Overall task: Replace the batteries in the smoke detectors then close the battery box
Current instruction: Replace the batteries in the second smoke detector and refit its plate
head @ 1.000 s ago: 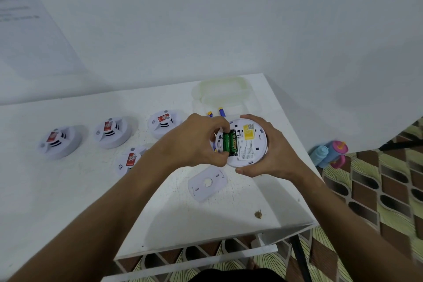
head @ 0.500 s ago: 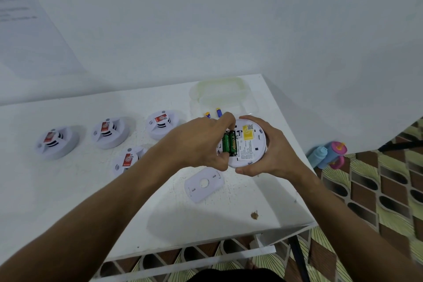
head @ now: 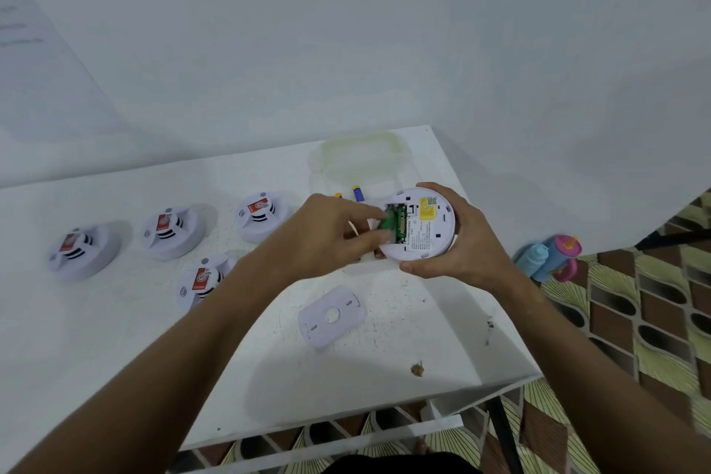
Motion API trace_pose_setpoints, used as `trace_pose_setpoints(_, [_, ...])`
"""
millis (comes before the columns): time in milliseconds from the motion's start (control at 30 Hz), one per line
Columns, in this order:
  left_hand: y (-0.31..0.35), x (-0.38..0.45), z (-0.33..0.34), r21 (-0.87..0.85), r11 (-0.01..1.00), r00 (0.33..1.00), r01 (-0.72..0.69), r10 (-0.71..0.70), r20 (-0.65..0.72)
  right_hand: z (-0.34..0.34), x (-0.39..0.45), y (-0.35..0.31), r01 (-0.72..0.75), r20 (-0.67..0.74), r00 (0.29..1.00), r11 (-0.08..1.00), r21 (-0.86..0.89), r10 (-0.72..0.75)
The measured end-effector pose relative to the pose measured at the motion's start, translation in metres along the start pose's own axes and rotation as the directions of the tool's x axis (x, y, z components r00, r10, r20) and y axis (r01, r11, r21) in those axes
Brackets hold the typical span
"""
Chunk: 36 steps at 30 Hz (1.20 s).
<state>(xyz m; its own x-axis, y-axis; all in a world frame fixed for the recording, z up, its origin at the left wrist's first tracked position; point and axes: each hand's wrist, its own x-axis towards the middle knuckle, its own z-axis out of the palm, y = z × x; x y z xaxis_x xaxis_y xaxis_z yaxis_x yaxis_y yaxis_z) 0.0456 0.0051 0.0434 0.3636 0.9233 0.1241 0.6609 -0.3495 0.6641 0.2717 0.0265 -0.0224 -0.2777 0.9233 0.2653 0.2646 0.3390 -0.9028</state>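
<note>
My right hand [head: 459, 242] grips a round white smoke detector [head: 425, 223], back side up, over the table's right part. Its battery bay shows green batteries [head: 400, 227]. My left hand [head: 327, 239] pinches one green battery [head: 388, 223] at the bay's left side, tilted partly out of it. Behind the hands lies the open translucent battery box [head: 361, 158], with a blue-tipped battery [head: 358, 192] showing. The detector's white mounting plate [head: 331, 316] lies flat on the table in front of me.
Several more white smoke detectors with red labels sit on the white table [head: 115, 339]: [head: 79, 250], [head: 169, 231], [head: 259, 215], [head: 202, 281]. A brown crumb [head: 416, 369] lies near the front edge. Blue and pink bottles [head: 550, 256] stand on the patterned floor at right.
My left fingers have shifted from the bay's top to its left side and have lifted a green battery partly out. The detector has hardly moved in my right hand.
</note>
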Motion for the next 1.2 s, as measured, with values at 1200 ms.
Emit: trace_pose_setpoints(1200, [-0.034,0.094,-0.001,0.162,0.978,0.990,0.132,-0.121,-0.073,-0.028,0.019,0.011,0.034,0.040,0.999,0.998,0.053,-0.037])
